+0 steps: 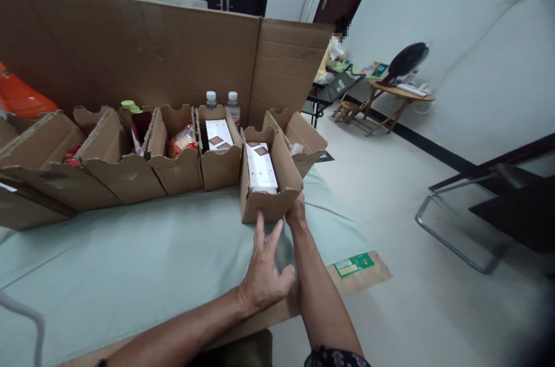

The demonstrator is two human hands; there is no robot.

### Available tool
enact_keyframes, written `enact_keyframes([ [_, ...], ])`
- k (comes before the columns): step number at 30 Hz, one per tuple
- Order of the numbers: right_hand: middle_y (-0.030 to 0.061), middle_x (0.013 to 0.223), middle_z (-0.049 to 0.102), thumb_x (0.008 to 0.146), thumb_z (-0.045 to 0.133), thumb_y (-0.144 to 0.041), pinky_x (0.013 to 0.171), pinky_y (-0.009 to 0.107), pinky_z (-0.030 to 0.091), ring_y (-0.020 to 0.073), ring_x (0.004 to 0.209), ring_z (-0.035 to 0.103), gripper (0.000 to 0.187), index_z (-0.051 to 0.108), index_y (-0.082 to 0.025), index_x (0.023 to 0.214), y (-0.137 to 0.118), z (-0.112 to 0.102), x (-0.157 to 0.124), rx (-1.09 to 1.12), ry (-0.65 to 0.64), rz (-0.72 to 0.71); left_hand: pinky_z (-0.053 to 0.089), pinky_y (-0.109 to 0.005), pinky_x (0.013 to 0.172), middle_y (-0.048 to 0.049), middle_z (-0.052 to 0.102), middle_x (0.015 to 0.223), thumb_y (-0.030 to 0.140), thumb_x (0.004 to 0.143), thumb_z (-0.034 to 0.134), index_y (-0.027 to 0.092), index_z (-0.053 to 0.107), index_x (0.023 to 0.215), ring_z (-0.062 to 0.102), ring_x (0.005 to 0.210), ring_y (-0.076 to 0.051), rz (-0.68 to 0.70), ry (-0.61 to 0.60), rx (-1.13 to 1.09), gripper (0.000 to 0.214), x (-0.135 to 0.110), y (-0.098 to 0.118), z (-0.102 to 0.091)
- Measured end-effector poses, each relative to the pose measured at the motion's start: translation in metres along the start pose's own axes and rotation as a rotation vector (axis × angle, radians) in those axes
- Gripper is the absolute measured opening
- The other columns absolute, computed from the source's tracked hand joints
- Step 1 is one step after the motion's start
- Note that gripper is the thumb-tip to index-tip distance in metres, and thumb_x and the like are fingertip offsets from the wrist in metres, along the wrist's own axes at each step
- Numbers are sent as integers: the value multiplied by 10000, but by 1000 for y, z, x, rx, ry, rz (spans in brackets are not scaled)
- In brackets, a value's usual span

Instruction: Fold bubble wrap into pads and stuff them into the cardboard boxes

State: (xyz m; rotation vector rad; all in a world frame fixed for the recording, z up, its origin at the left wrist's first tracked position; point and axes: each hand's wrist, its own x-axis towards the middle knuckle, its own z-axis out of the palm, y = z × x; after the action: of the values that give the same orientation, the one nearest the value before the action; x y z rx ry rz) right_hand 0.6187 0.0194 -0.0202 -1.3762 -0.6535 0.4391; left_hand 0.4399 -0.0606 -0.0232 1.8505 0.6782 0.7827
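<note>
An open-topped cardboard box (266, 205) stands forward of its neighbours at the right end of the row. Inside it lies a white carton (261, 170) with brown pictures. My left hand (266, 274) has its fingers spread, the fingertips at the lower front of this box and the thumb apart. At the box's lower right side, my right hand (296, 211) is curled against the cardboard; its fingertips are hidden behind the box.
More cardboard boxes (177, 173) line up leftward, holding packets and another white carton (219, 134). Two bottles (233, 106) stand behind, before a tall cardboard panel (173, 55). Pale cloth (151, 257) covers the table. A person (332, 58) sits farther back; a metal-framed chair (455, 251) stands right.
</note>
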Motion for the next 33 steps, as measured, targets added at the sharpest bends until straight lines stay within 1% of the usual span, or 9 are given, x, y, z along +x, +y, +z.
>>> enact_keyframes([
  [5,54,795,739,839,527,-644,672,299,492,196,770,652,508,697,-166,819,8,-1,-2,32,60,50,146,-559,1273,-145,-128,1716,143,704,632,155,330,1564,-4,1584,-378,55,62,16,912,38,-10,9],
  [13,120,982,774,795,514,-706,727,336,507,247,881,709,606,729,-154,919,24,-7,8,-3,141,114,170,-543,1267,-183,-125,1710,189,692,667,114,391,1519,-10,1581,-398,112,112,117,876,102,-33,7],
  [17,146,1011,770,815,464,-688,732,356,518,268,900,722,617,722,-140,929,27,-5,9,-42,147,97,176,-525,1271,-155,-101,1718,182,667,666,137,423,1505,43,1582,-394,107,139,136,873,121,-41,2],
  [20,150,995,771,832,437,-666,735,369,528,270,883,726,598,712,-142,922,27,-5,9,-81,145,60,214,-534,1259,-183,-78,1715,185,677,663,118,413,1511,75,1579,-397,69,87,125,873,122,-38,-2],
  [23,140,960,770,841,456,-629,783,395,537,265,870,717,538,699,-152,898,21,-5,6,-127,136,-21,284,-550,1230,-225,-43,1708,190,704,662,94,423,1504,155,1564,-414,42,9,124,841,101,-30,-13],
  [25,126,951,769,839,507,-585,851,414,534,260,888,708,468,694,-162,907,12,-2,-1,-150,122,-95,333,-556,1206,-211,4,1712,185,735,654,127,457,1491,211,1553,-407,58,-23,160,783,72,-28,-30],
  [27,102,936,770,841,562,-520,894,408,529,247,901,704,387,696,-173,945,-1,6,-13,-160,92,-166,352,-557,1197,-191,86,1711,172,776,635,163,508,1457,220,1555,-386,91,-2,240,693,32,-32,-56],
  [30,61,902,761,913,545,-412,827,345,556,200,828,703,332,692,-183,1103,-32,31,-35,-200,-92,-325,391,-588,1167,-156,233,1682,185,867,577,221,588,1379,331,1515,-365,70,157,418,513,-34,-49,-106],
  [33,12,857,744,959,483,-300,755,296,551,167,729,679,447,581,-215,1387,-66,69,-42,-373,-344,-518,467,-605,1102,-159,370,1615,235,920,544,220,645,1296,424,1454,-372,-11,358,597,390,-92,-70,-151],
])
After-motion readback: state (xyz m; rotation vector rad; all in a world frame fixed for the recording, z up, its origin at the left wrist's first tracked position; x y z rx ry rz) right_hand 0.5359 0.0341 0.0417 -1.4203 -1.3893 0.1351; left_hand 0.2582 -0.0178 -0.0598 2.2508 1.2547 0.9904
